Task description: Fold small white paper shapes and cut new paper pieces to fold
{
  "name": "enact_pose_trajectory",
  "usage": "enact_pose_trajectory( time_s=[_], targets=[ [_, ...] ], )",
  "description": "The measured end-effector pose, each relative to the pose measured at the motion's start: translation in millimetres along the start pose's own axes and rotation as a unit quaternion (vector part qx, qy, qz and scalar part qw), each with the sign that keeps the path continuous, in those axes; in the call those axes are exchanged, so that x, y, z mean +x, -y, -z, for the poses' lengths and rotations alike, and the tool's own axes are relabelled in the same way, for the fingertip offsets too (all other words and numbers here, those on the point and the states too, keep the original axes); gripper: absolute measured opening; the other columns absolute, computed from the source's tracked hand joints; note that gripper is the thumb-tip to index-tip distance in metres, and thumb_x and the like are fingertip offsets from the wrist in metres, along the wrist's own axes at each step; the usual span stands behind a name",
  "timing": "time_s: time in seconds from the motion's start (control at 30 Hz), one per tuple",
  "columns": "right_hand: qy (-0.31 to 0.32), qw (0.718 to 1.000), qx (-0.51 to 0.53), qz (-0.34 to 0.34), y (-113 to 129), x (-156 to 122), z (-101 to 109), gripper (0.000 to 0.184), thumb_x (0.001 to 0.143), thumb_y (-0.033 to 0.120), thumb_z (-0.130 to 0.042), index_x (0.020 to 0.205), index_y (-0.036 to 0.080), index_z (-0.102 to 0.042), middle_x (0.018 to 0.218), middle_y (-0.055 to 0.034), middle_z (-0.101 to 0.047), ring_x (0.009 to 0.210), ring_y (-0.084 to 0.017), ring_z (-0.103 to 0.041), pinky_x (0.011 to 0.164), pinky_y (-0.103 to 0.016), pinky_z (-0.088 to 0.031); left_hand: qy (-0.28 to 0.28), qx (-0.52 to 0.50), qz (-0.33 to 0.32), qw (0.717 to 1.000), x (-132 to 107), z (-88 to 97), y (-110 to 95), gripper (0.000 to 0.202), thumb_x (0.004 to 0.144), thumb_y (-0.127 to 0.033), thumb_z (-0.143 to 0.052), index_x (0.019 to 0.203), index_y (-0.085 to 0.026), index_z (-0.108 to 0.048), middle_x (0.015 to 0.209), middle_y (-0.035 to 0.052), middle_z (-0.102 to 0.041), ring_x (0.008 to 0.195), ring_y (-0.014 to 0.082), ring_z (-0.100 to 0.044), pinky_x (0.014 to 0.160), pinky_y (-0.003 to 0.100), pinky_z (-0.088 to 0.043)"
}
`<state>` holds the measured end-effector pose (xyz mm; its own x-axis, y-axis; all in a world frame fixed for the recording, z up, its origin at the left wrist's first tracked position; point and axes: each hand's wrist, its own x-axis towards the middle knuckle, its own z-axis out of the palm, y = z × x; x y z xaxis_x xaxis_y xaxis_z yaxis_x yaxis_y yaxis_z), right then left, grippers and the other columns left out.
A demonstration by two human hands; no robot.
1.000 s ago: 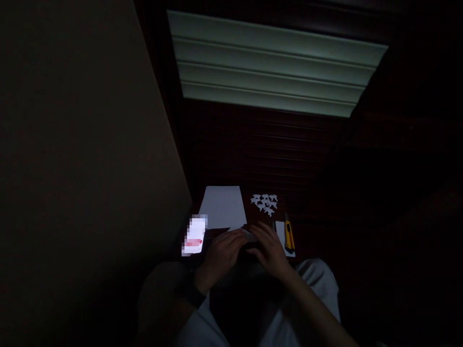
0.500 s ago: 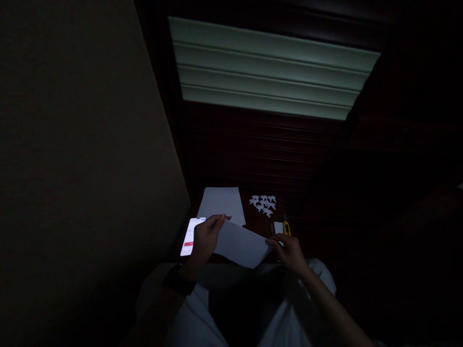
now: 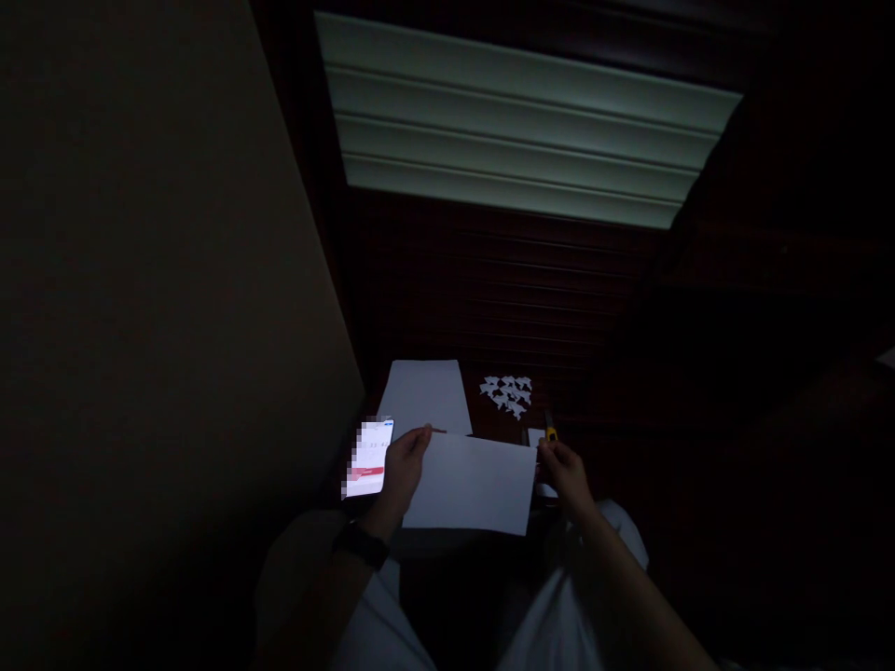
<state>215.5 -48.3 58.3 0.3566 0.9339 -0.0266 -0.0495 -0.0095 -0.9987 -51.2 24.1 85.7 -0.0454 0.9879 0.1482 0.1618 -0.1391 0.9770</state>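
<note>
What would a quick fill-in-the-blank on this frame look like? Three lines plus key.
1. The left hand and right hand hold one sheet; of the two, the ____ hand is nearer the phone.
2. The brightest colour on the knife is ____.
3. In the picture, the small pieces lie to the ____ of the far paper.

Missing words: left; yellow; right.

Left grip (image 3: 405, 468), right grip (image 3: 566, 476) (both pinched)
</note>
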Motion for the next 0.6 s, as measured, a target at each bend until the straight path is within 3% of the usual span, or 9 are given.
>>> enact_pose_trajectory(
  time_s=[0.1, 0.2, 0.3, 0.47, 0.53, 0.6],
  targets=[
    [-0.01, 1.0, 0.023, -0.008, -13, -5, -8, 0.051, 0.077, 0.062, -0.046, 0.094, 0.016, -0.059, 0.07, -0.0045, -0.062, 0.052, -0.014, -0.056, 0.047, -0.024, -0.043, 0.005, 0.009, 0.01, 1.0, -1, 0.1, 7, 0.047, 0.076, -0.056, -0.051, 0.085, -0.013, -0.068, 0.082, 0.0067, -0.07, 0.076, 0.0215, -0.062, 0.067, 0.031, -0.048],
    [-0.007, 1.0, -0.023, 0.009, -23, -8, -14, 0.042, 0.073, 0.057, -0.055, 0.077, 0.016, -0.058, 0.063, -0.0004, -0.057, 0.052, -0.012, -0.051, 0.045, -0.02, -0.038, 0.016, 0.026, 0.013, 0.999, -2, 0.5, 11, 0.047, 0.077, -0.055, -0.049, 0.088, -0.013, -0.068, 0.084, 0.0078, -0.07, 0.079, 0.0229, -0.063, 0.067, 0.033, -0.049],
    [0.008, 0.997, -0.073, 0.011, -28, -5, -14, 0.039, 0.07, 0.052, -0.062, 0.058, 0.017, -0.047, 0.05, 0.0053, -0.043, 0.044, -0.008, -0.038, 0.04, -0.018, -0.028, 0.021, 0.036, 0.015, 0.999, 0, 2.5, 14, 0.045, 0.075, -0.054, -0.052, 0.083, -0.013, -0.069, 0.08, 0.0079, -0.07, 0.078, 0.0235, -0.064, 0.065, 0.033, -0.05],
    [-0.034, 0.99, -0.123, 0.059, -16, 2, -6, 0.038, 0.071, 0.05, -0.06, 0.059, 0.017, -0.048, 0.05, 0.0058, -0.04, 0.046, -0.008, -0.033, 0.042, -0.02, -0.027, 0.038, -0.042, 0.054, 0.997, 4, 11.0, 18, 0.044, 0.075, -0.054, -0.052, 0.084, -0.013, -0.065, 0.082, 0.0088, -0.07, 0.069, 0.02, -0.066, 0.062, 0.034, -0.053],
    [-0.015, 0.987, -0.145, 0.072, -5, -1, -5, 0.038, 0.072, 0.051, -0.058, 0.058, 0.017, -0.049, 0.049, 0.0055, -0.039, 0.046, -0.008, -0.033, 0.043, -0.02, -0.027, 0.039, -0.011, 0.024, 0.999, 3, 12.7, 14, 0.041, 0.079, -0.051, -0.049, 0.086, -0.014, -0.065, 0.087, 0.0091, -0.07, 0.077, 0.0212, -0.066, 0.071, 0.038, -0.053],
    [0.034, 0.982, -0.168, 0.084, 7, -6, -8, 0.039, 0.073, 0.05, -0.057, 0.055, 0.017, -0.048, 0.049, 0.0054, -0.038, 0.046, -0.008, -0.033, 0.043, -0.02, -0.026, 0.05, 0.08, -0.056, 0.994, -1, 10.1, 5, 0.033, 0.08, -0.045, -0.05, 0.088, -0.019, -0.067, 0.096, 0.0069, -0.069, 0.095, 0.0227, -0.062, 0.085, 0.04, -0.048]
  ],
)
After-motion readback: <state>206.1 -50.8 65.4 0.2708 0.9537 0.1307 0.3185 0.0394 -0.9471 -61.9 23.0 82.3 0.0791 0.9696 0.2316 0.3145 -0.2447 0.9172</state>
